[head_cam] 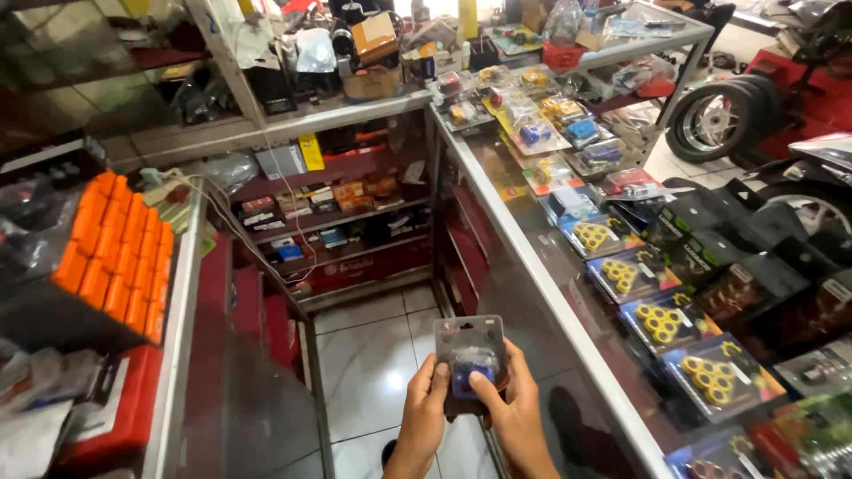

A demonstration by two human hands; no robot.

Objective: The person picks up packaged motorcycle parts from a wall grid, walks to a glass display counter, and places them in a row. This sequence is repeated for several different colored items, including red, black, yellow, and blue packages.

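Both of my hands hold one small blister pack (469, 341), a dark card with a clear bubble over a blue part. My left hand (425, 408) grips its lower left edge. My right hand (509, 401) grips the lower right, thumb pressed on the bubble. The pack is upright, above the tiled floor, beside the glass counter (532, 266).
The counter runs from lower right to the back and carries several blister packs of yellow rollers (661, 319) and other packed parts. Shelves (328, 222) of boxed parts stand ahead. Orange boxes (115, 253) sit on a counter at left. A motorcycle wheel (719, 120) is at far right.
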